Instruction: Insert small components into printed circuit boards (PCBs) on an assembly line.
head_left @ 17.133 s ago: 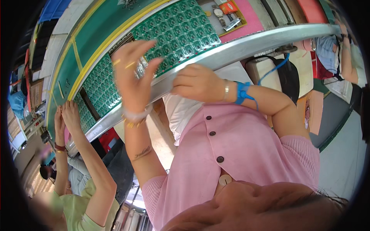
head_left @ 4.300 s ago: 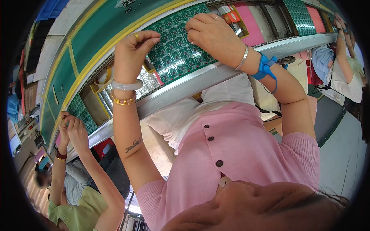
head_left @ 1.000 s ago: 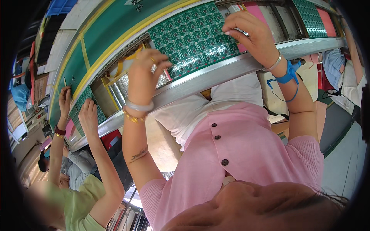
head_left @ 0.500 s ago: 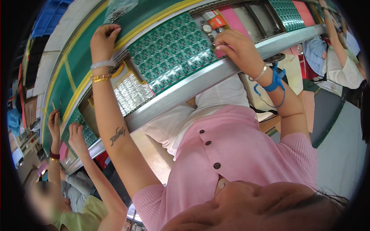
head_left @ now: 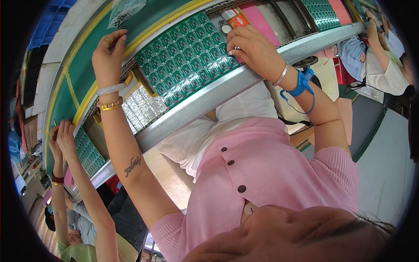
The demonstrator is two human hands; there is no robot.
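Observation:
A large green circuit board panel (head_left: 185, 56), made up of many small repeated units, lies in front of me on the line. My right hand (head_left: 255, 49) is over the panel's right edge, its fingers curled into a pinch. A tiny shiny bit shows at the fingertips, too small to name. At the panel's far left, my left hand (head_left: 108, 59) is closed with thumb and forefinger together over the green belt. Small dark parts (head_left: 123, 27) show just beyond those fingertips, by the mouth of a clear plastic bag (head_left: 124, 12).
A metal rail (head_left: 200, 94) runs between me and the panel. Beside my right hand lie a wristwatch (head_left: 225, 28) and an orange-and-white box (head_left: 235, 17). Silver bubble wrap (head_left: 144, 107) sits left of the panel. A co-worker's hands (head_left: 63, 137) are at another green panel (head_left: 88, 150).
The whole view has shifted slightly. My right hand has come left, further over the panel's edge. My left hand remains near the small parts. The co-worker's two hands have come together.

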